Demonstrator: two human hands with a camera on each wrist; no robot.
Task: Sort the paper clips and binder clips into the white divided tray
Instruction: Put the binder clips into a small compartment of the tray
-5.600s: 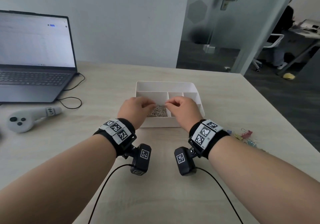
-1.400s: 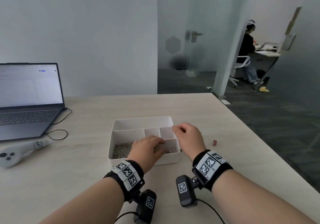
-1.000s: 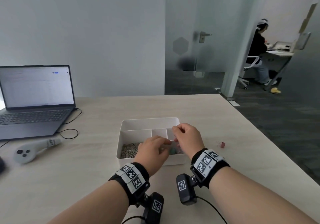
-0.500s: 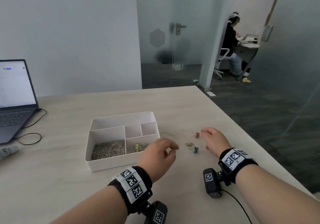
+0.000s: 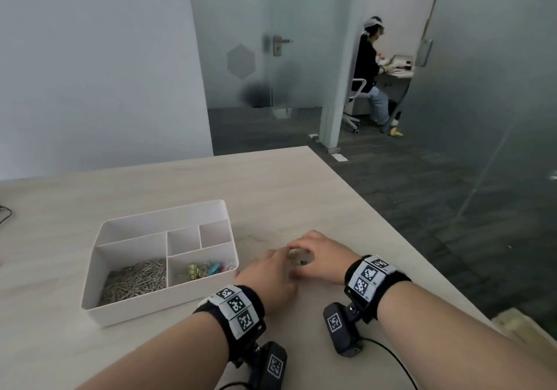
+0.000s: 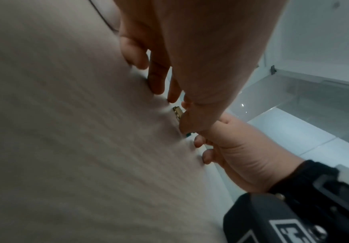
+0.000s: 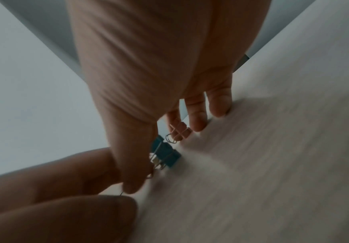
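Note:
The white divided tray (image 5: 90, 281) stands on the table, with a heap of silver paper clips (image 5: 135, 278) in its front-left compartment and several coloured binder clips (image 5: 205, 269) in its front-right one. To its right both hands meet over loose binder clips on the tabletop. My left hand (image 5: 281, 258) pinches a gold binder clip (image 6: 177, 111) between thumb and forefinger. My right hand (image 5: 301, 254) curls thumb and fingers around teal binder clips (image 7: 165, 154) and a pink binder clip (image 7: 179, 133). In the head view the hands hide most of these clips.
The tray's two small back compartments (image 5: 196, 236) and long rear compartment (image 5: 156, 227) hold nothing. The table's right edge (image 5: 391, 230) runs close past my right wrist. Beyond are a glass partition and a seated person (image 5: 370, 67).
Both hands left the tray and came together over the loose binder clips to its right. The head turned right, so the laptop and controller dropped out of view.

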